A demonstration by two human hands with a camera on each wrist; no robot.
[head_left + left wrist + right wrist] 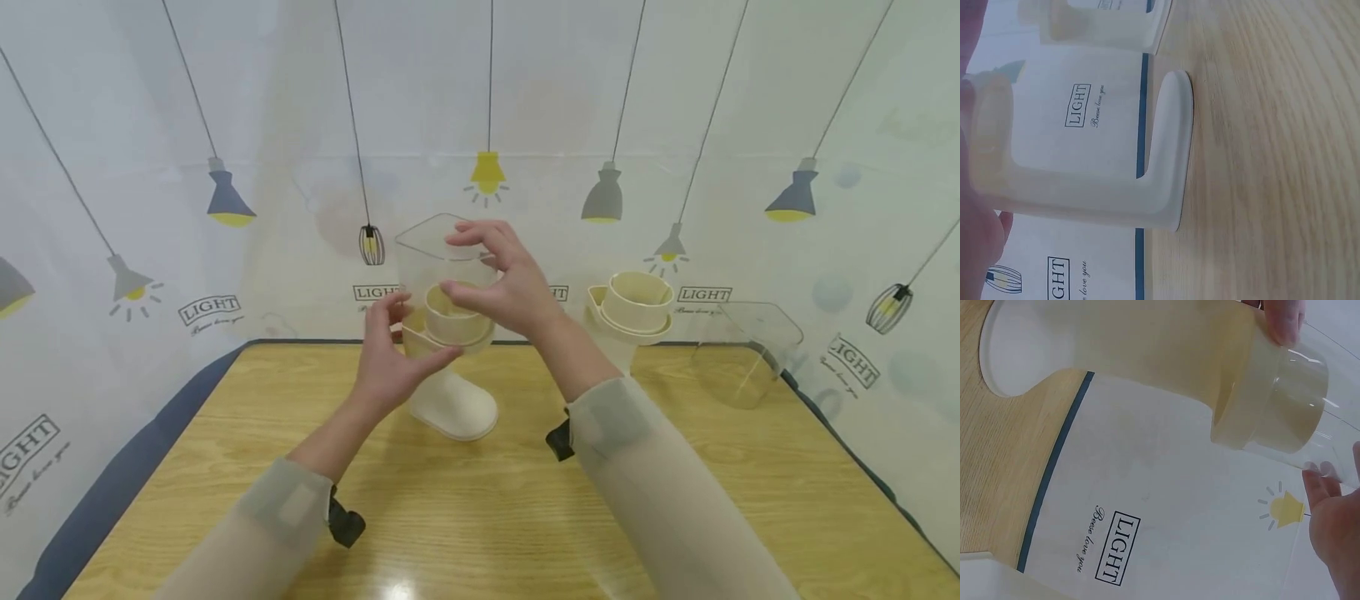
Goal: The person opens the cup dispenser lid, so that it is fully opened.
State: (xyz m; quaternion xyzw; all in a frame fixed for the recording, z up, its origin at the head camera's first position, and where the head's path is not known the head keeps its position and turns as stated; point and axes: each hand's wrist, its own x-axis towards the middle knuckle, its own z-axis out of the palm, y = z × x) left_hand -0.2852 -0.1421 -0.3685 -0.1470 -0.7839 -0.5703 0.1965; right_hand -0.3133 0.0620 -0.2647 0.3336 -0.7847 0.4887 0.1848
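Note:
A cream plastic stand [453,408] with a broad foot and a round collar on top stands upright on the table. Over its collar sits a clear, open-topped container [420,258], wall around the cream ring. My left hand [393,358] grips the stand's head from the left, thumb across the near side just under the collar. Higher up, my right hand [510,279] holds the clear container by its right side, fingers near the upper rim and thumb on the near wall. In the right wrist view, the collar [1291,400] shows through the clear wall.
A second cream stand [637,304] of the same form stands farther right. Beside it another clear container [750,358] rests near the table's back right corner. Behind the wooden table [465,517] hangs a white cloth [285,108] printed with lamps.

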